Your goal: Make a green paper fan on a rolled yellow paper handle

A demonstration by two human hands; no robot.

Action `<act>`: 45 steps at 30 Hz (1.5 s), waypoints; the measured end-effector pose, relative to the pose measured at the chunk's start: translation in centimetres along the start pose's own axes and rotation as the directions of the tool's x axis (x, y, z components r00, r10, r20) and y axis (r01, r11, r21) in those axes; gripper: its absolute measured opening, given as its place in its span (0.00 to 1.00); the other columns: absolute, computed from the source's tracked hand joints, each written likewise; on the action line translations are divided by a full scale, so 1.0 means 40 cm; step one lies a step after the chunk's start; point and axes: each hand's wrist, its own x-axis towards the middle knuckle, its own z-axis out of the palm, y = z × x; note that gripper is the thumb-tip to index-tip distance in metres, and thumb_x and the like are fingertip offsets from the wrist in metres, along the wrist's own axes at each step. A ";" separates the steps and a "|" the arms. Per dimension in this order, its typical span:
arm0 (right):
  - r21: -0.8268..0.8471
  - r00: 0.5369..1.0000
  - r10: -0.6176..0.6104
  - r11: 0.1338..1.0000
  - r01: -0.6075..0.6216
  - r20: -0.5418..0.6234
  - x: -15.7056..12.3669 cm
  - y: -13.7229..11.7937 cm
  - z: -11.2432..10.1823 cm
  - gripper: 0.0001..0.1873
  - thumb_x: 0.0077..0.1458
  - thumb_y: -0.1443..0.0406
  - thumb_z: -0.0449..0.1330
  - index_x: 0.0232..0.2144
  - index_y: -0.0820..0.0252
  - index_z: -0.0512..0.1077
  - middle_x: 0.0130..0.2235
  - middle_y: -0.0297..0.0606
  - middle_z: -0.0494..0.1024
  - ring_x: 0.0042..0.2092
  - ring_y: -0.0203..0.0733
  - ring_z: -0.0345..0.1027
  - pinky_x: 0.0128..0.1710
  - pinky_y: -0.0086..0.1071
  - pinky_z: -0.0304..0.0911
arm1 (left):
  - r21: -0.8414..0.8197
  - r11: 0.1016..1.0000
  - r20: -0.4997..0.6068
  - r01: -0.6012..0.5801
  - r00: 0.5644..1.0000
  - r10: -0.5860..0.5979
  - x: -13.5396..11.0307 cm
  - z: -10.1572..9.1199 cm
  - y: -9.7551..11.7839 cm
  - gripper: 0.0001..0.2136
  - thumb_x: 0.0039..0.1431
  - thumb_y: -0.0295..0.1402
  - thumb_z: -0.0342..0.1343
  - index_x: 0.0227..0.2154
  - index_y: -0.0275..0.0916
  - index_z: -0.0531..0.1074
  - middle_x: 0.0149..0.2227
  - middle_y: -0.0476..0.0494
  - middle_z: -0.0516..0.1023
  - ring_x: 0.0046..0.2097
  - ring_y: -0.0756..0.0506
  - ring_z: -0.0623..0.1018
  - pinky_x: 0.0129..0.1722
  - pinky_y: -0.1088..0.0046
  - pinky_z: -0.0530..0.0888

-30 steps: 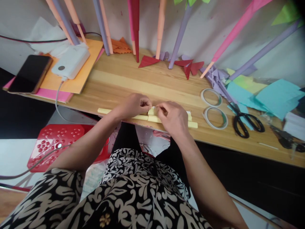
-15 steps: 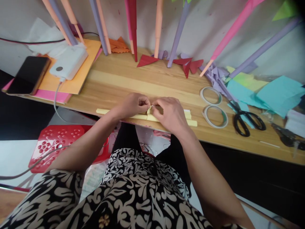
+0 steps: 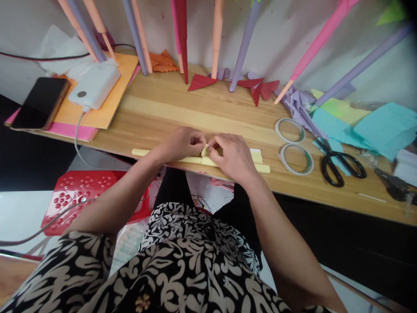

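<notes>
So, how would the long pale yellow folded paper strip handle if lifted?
Probably very light: the pale yellow folded paper strip is thin. Long and narrow, it likely sags from one end. Flat, so it should slide, not roll.

Right side: the right hand (image 3: 232, 157) sits further left than a second ago, having slid along the near edge of the wooden bench (image 3: 195, 108) toward the left hand (image 3: 182, 143).
Gap between hands: narrower now. The fingertips of the two grips almost meet, where a short stretch lay open between them earlier.
Fold: less of the raised fold of the pale yellow folded paper strip (image 3: 205, 151) shows between the fingers.
Strip's right end: more of it is uncovered, since the right hand has drawn off it.
View: shifted slightly, so the black-handled scissors (image 3: 342, 165) lie a little further right in frame.
</notes>
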 end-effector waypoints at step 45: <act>-0.004 0.990 0.110 0.994 -0.111 -0.084 -0.031 -0.028 0.012 0.09 0.62 0.66 0.55 0.32 0.54 0.73 0.35 0.36 0.82 0.39 0.44 0.74 0.43 0.40 0.59 | -0.061 0.998 -0.030 0.015 0.999 -0.017 0.002 0.012 -0.008 0.05 0.52 0.30 0.56 0.26 0.35 0.76 0.20 0.53 0.69 0.24 0.54 0.64 0.25 0.77 0.59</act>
